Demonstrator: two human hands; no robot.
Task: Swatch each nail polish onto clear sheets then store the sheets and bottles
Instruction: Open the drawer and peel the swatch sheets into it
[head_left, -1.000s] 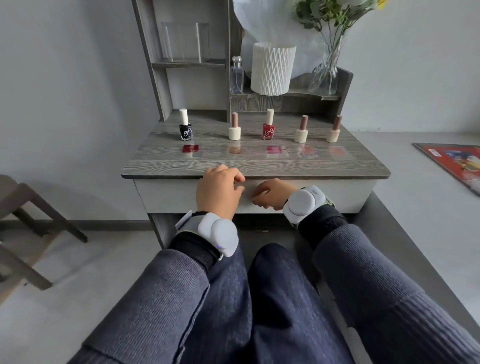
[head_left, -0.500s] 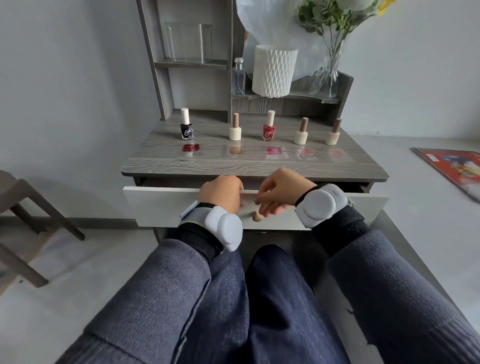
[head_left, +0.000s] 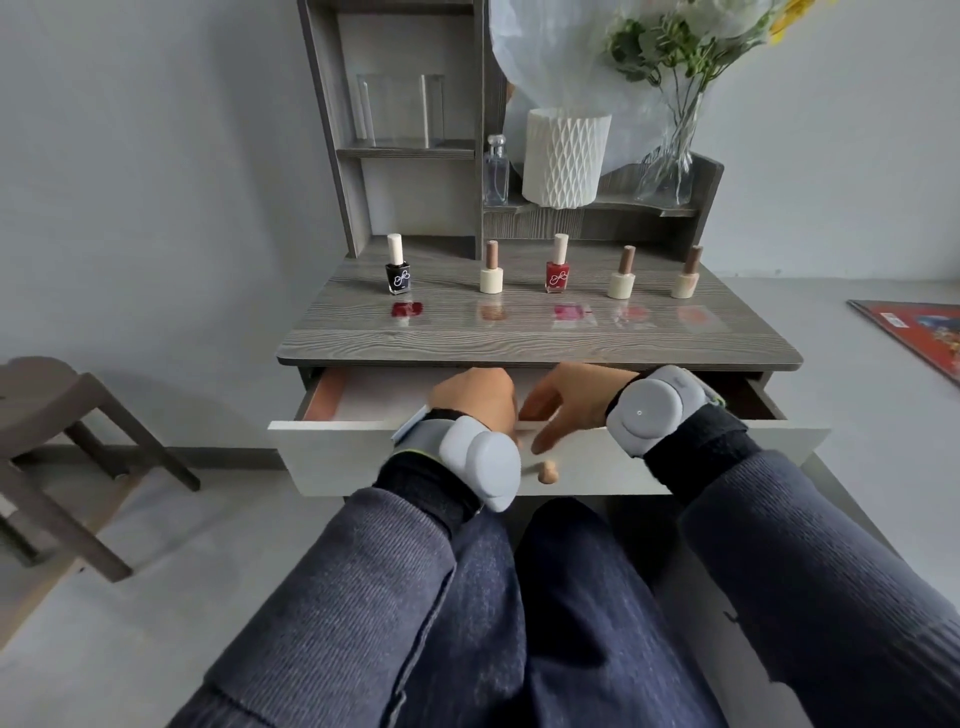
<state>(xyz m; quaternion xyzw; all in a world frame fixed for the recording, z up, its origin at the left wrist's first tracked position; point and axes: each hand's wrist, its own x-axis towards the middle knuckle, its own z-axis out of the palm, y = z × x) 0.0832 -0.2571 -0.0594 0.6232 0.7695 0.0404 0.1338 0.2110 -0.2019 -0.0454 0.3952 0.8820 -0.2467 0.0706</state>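
drawer (head_left: 337, 457) open; L hand (head_left: 472, 400) clamped on its front, R hand (head_left: 566, 402) loose on it, fingers apart. bottles (head_left: 558, 270) + sheets (head_left: 569, 313) on counter (head_left: 519, 340) behind drawer. Risk: hard yank jolts counter, bottles tip onto swatches.

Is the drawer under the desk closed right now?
No, the drawer is pulled out from under the desktop, its pale inside showing, with the left hand and right hand at its front edge.
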